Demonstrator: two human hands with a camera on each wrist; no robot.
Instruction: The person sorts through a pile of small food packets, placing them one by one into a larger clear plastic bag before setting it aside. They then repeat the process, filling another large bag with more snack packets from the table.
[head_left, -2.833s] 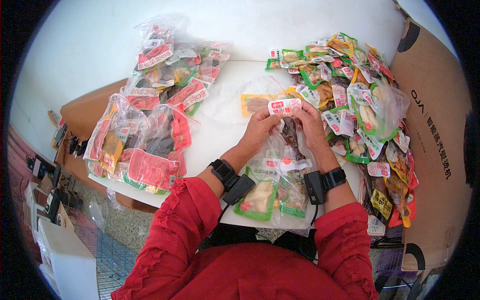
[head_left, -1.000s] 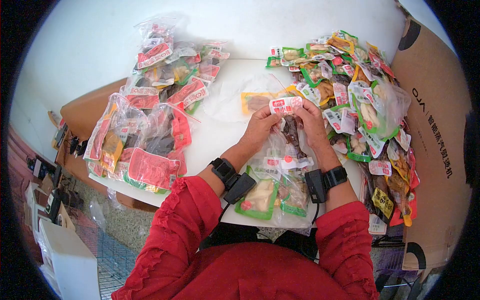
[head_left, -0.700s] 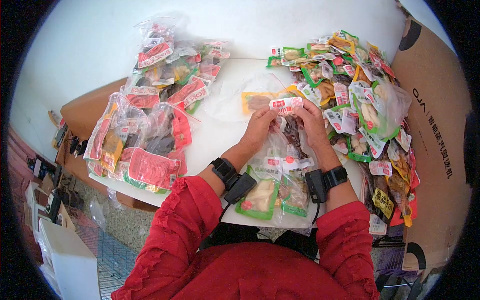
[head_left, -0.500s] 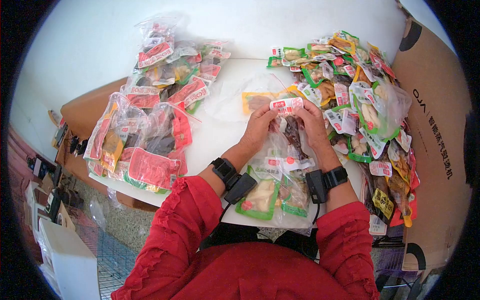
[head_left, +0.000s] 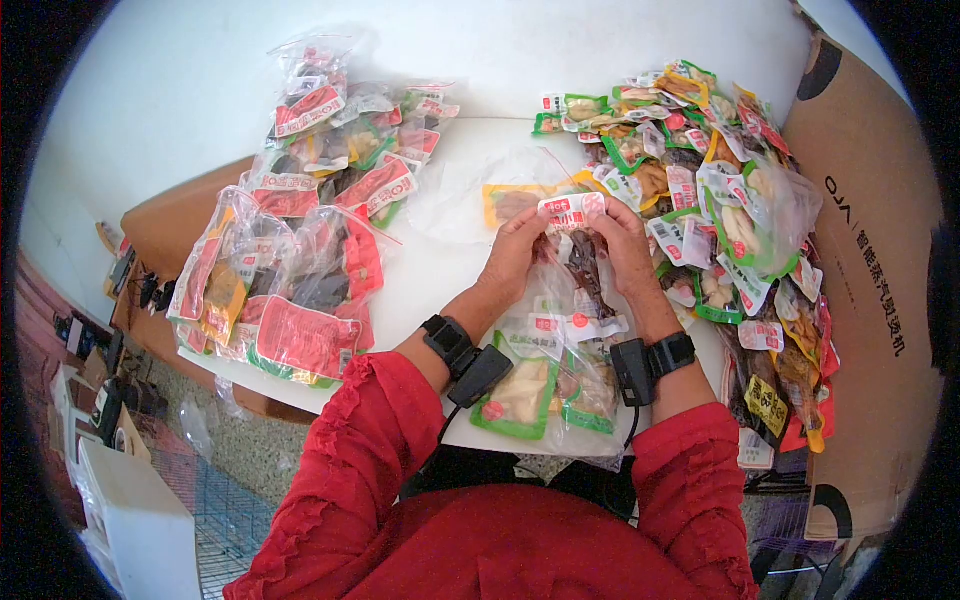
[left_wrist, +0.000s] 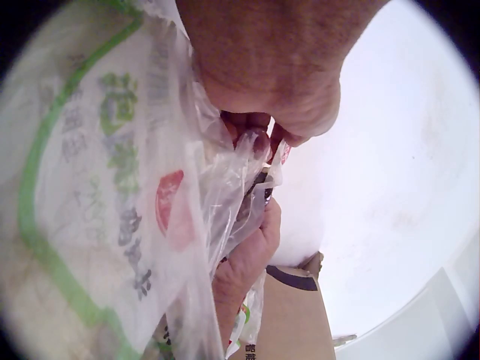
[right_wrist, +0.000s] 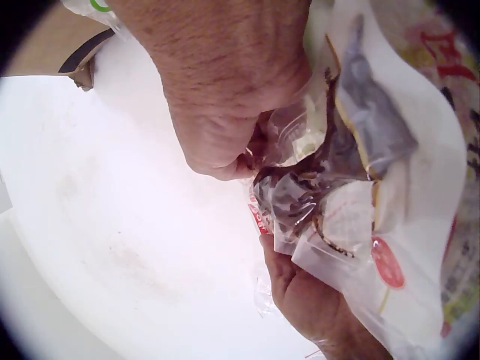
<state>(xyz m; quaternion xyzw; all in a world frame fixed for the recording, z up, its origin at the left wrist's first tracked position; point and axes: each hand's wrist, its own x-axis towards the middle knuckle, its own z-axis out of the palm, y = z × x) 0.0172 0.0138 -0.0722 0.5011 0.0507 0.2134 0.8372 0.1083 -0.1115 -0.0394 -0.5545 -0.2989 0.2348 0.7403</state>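
In the head view my left hand (head_left: 515, 250) and right hand (head_left: 622, 240) pinch the two sides of a clear plastic bag's (head_left: 588, 365) top. Between the thumbs and fingers is the red-and-white label end (head_left: 570, 211) of a vacuum-packed snack packet, whose dark brown contents (head_left: 585, 275) hang below. A green-edged packet (head_left: 516, 385) with pale contents shows lower in the bag. In the left wrist view my right hand (left_wrist: 251, 259) grips from below, and the bag's film bunches near my left fingers. The right wrist view shows the dark meat (right_wrist: 296, 195) beneath clear film.
Filled clear bags (head_left: 300, 270) of packets are piled at the left. A heap of loose packets (head_left: 690, 180) spreads over the right, against a cardboard box (head_left: 860, 250). Another clear bag (head_left: 455, 205) and a yellow-edged packet (head_left: 510, 207) lie on the white table (head_left: 410, 290) beyond my hands.
Both hands keep nearly the same place and grip. The label between them tilts and flexes slightly as the fingers shift along the bag's top; the piles stay still.
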